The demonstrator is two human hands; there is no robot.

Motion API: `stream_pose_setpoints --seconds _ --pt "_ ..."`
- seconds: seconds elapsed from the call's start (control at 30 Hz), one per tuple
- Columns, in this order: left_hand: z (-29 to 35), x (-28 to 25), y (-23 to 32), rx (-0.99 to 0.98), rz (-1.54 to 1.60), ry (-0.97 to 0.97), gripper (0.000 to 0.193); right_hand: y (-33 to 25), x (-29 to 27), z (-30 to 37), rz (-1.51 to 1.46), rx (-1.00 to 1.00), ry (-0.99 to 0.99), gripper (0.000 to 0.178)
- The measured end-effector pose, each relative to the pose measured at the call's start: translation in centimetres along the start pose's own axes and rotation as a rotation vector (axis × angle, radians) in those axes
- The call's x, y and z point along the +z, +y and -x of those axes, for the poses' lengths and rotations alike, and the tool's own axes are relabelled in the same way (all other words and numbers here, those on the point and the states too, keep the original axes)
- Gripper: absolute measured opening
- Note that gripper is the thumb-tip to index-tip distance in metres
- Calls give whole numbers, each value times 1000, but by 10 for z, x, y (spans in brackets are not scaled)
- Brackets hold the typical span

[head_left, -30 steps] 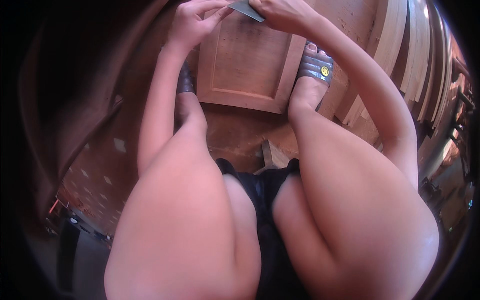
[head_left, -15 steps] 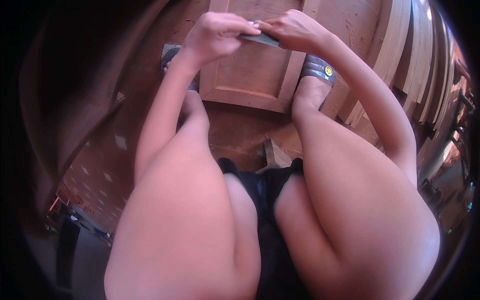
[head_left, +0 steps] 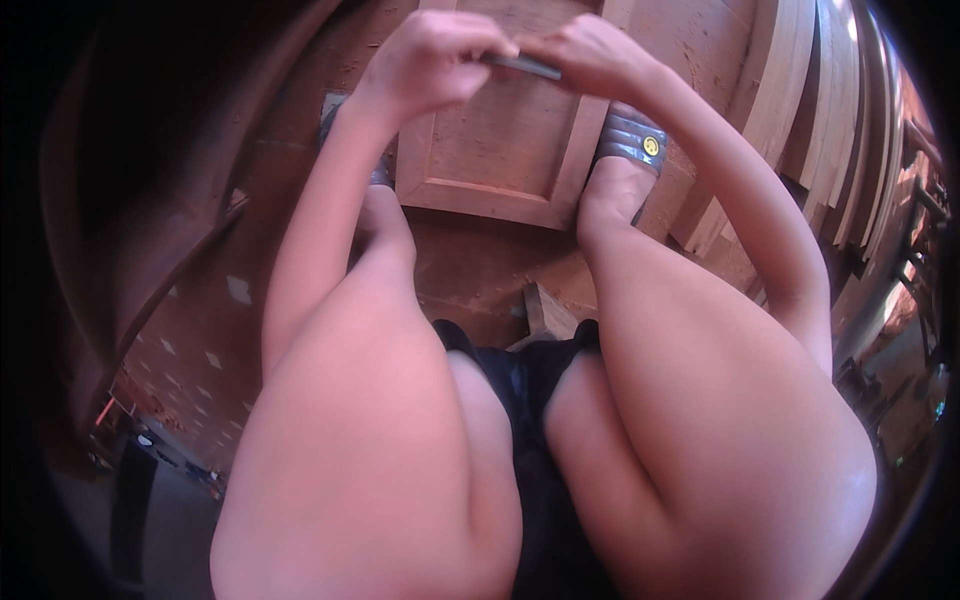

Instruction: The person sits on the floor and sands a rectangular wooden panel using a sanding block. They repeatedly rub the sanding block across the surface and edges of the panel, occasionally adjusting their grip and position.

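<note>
Both my hands meet at the top of the view, above a framed wooden panel (head_left: 480,196) lying between my feet. A thin, flat grey piece (head_left: 532,67) spans the gap between them; its exact kind I cannot make out. My right hand (head_left: 592,55) is closed on one end of it. My left hand (head_left: 428,62) has its fingers curled and pinched at the other end, fingertips touching or nearly touching those of the right hand. The fingers partly hide the piece. It is seen nearly edge-on, over the panel's recessed middle.
My sandalled right foot (head_left: 632,140) stands beside the panel; the left is on its other side. Long wooden boards (head_left: 775,110) lie stacked at the right. A small wood block (head_left: 548,312) sits nearer me. Shavings lie on the reddish floor (head_left: 470,262). Something large and dark fills the left.
Both hands have shifted slightly up in the picture with the grey piece, which has tilted and now shows a narrower face. The hands keep their grip.
</note>
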State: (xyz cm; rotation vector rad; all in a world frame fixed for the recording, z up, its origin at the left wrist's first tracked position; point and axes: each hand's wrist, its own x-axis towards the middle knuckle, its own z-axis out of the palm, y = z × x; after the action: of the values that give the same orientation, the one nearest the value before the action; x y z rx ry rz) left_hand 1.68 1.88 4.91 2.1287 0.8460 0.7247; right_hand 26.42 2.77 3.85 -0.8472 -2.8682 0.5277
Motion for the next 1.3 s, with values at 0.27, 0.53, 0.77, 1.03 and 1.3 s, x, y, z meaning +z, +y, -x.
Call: stream_pose_setpoints --seconds 0.27,0.53,0.77,1.03,1.3 --pt "2 3 3 -10 45 -124 34 1 24 9 81 -51 5 15" --pt "-34 4 2 26 2 -23 24 54 28 1 179 -51 361 27" --pt "-6 -3 16 1 117 -301 22 -10 20 17 -40 -131 -71 22" --pt "-27 0 2 137 29 102 27 17 37 -7 507 28 270 11" --pt "-13 -11 22 -281 261 -168 30 -25 9 9 -15 130 -84 33"
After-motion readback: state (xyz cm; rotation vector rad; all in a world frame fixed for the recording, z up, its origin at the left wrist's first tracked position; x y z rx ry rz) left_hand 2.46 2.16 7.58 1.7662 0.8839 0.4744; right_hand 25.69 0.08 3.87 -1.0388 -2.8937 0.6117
